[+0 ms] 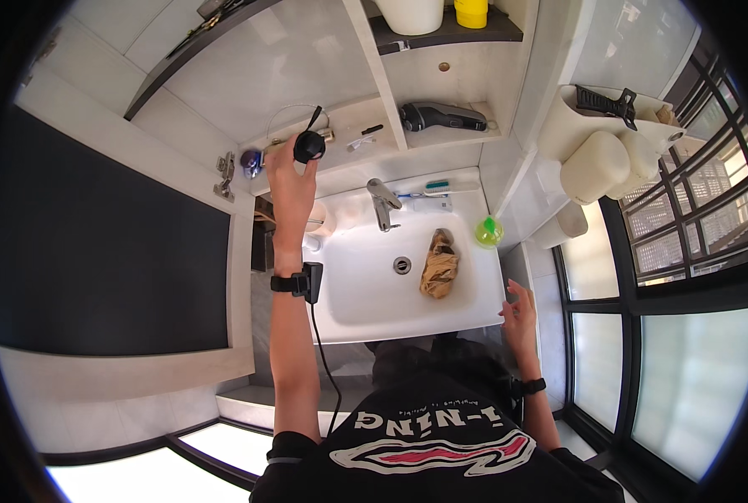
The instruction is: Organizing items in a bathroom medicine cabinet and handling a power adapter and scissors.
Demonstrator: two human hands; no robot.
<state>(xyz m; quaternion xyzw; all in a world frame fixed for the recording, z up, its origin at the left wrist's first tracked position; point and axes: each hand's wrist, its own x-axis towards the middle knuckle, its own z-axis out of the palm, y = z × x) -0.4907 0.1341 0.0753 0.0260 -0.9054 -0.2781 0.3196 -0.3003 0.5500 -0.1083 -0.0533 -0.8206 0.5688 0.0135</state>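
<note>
My left hand (294,182) grips a small round black object (309,146) with a short strap, over the lower cabinet shelf. Beside that hand stands a dark blue bottle (252,163). A small black item (372,129) and a white item (360,144) lie on the same shelf. My right hand (519,309) hangs past the right edge of the white washbasin (348,330), fingers apart and holding nothing. In the basin, right of the drain (402,265), lies a crumpled brown bundle (440,267). The chrome faucet (384,204) stands at the back.
A green-topped bottle (489,233) stands on the basin's right corner, with a brush (450,187) at the back rim. An electric shaver (443,117) lies in the right compartment. The dark-panelled cabinet door (116,232) stands open at left. Cups (595,167) hang from the right wall holder.
</note>
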